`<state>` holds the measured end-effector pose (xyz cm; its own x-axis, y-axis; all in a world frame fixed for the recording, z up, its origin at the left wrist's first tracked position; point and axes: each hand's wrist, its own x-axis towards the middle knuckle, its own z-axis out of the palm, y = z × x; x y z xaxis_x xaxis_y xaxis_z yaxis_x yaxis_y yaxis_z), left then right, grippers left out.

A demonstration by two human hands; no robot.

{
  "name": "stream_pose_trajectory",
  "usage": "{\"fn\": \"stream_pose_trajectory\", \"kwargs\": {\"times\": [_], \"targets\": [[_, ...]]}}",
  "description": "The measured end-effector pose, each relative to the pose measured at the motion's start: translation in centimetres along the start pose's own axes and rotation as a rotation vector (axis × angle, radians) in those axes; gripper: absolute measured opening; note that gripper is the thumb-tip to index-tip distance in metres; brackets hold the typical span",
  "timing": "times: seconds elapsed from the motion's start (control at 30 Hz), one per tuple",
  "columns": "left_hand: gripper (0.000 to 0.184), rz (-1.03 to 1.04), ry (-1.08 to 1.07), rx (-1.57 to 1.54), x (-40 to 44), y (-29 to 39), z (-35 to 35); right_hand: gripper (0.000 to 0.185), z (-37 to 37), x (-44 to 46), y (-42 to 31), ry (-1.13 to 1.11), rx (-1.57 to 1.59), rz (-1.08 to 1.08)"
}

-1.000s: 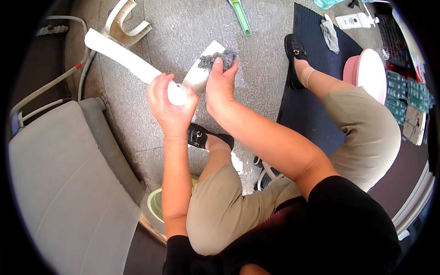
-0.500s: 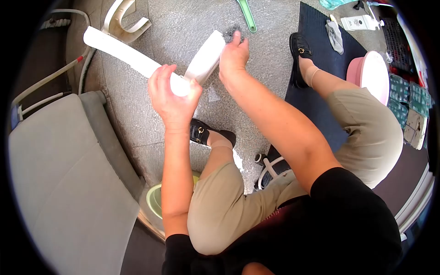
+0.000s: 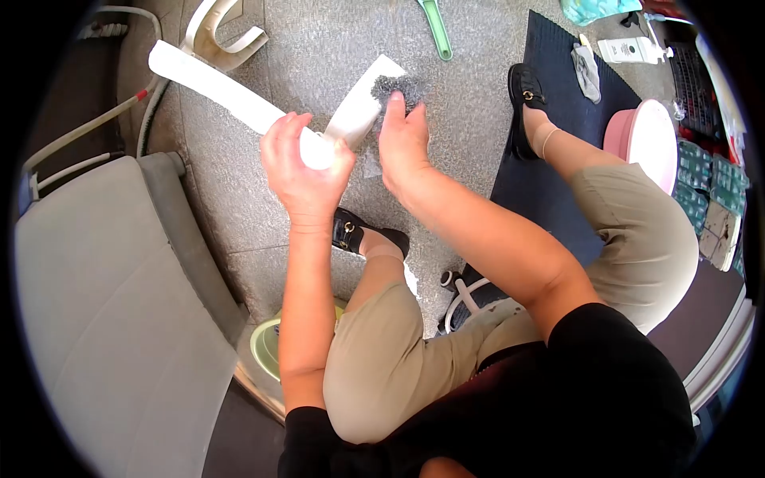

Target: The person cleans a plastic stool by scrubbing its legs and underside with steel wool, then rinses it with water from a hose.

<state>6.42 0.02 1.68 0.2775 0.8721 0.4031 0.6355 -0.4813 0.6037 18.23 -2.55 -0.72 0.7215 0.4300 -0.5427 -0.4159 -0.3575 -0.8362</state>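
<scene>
My left hand (image 3: 307,163) is wrapped round the bend of a white V-shaped plastic piece (image 3: 215,89). One long arm of the piece reaches to the upper left, and the shorter arm points up and right. My right hand (image 3: 405,131) grips a dark grey mesh scourer (image 3: 397,89) with thumb and fingers. The scourer lies against the outer end of the shorter arm. Part of it is hidden behind my fingers.
A curved off-white part (image 3: 209,40) lies at the upper left near hoses. A green-handled tool (image 3: 437,32) is on the floor. To the right are a black mat (image 3: 550,187), a pink basin (image 3: 617,134) and a white bottle (image 3: 629,51). A grey seat (image 3: 103,319) stands left.
My right hand and the scourer moved up past the shorter arm's tip, then back down onto it. My left hand keeps its hold. The view has shifted slightly.
</scene>
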Motion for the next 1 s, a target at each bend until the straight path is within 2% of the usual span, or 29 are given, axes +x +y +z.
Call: {"fn": "stream_pose_trajectory", "kwargs": {"times": [0.07, 0.13, 0.17, 0.23, 0.3, 0.33, 0.4, 0.53, 0.6, 0.67, 0.73, 0.77, 0.87, 0.9, 1.0], "targets": [[0.054, 0.005, -0.008, -0.005, -0.1, -0.1, -0.2, 0.047, 0.6, 0.7, -1.7, 0.070, 0.056, 0.093], [0.055, 0.001, -0.012, -0.006, -0.9, -0.7, -0.7, 0.044, -0.2, 4.4, -2.2, 0.063, -0.019, -0.120], [0.056, -0.009, 0.019, -0.029, -1.7, -1.4, -1.3, 0.041, -1.1, 5.6, -3.5, 0.073, -0.174, -0.463], [0.057, -0.054, 0.050, -0.068, -3.3, -2.7, -3.0, 0.038, -2.4, 5.2, -7.0, -0.189, -0.396, -1.010], [0.059, -0.106, 0.078, -0.153, -5.2, -4.4, -4.1, 0.034, -2.6, 2.0, -9.3, -0.445, -0.758, -1.372], [0.060, -0.151, 0.113, -0.236, -5.5, -4.9, -4.3, 0.034, -2.4, 1.0, -8.6, -0.453, -0.745, -1.368], [0.064, -0.118, 0.135, -0.244, -5.5, -5.3, -4.2, 0.026, -1.0, -0.6, -6.1, -0.642, -0.865, -1.730], [0.074, -0.105, 0.144, -0.281, -5.6, -5.2, -3.8, 0.015, 2.5, -2.9, -2.3, -0.766, -0.991, -1.799], [0.074, -0.114, 0.167, -0.311, -6.0, -5.8, -3.5, 0.012, 4.0, -3.6, -1.1, -0.825, -0.954, -1.608], [0.074, -0.137, 0.209, -0.367, -6.5, -6.6, -4.1, 0.011, 4.2, -3.8, -0.4, -0.846, -0.872, -1.654], [0.074, -0.147, 0.193, -0.356, -7.0, -7.0, -4.8, 0.010, 3.7, -3.7, -0.2, -1.079, -0.773, -1.837], [0.074, -0.150, 0.196, -0.372, -6.9, -6.9, -4.7, 0.011, 3.6, -3.2, -1.2, -1.172, -0.759, -1.862], [0.075, -0.152, 0.200, -0.410, -7.0, -6.8, -4.5, 0.015, 2.5, -2.6, -1.5, -1.303, -0.794, -1.935], [0.075, -0.196, 0.192, -0.418, -7.1, -6.6, -4.6, 0.015, 2.0, -2.6, -1.3, -1.312, -0.792, -1.940], [0.073, -0.259, 0.200, -0.418, -7.9, -6.5, -5.0, 0.018, -0.7, -3.5, -0.5, -1.149, -0.716, -1.891]]}}
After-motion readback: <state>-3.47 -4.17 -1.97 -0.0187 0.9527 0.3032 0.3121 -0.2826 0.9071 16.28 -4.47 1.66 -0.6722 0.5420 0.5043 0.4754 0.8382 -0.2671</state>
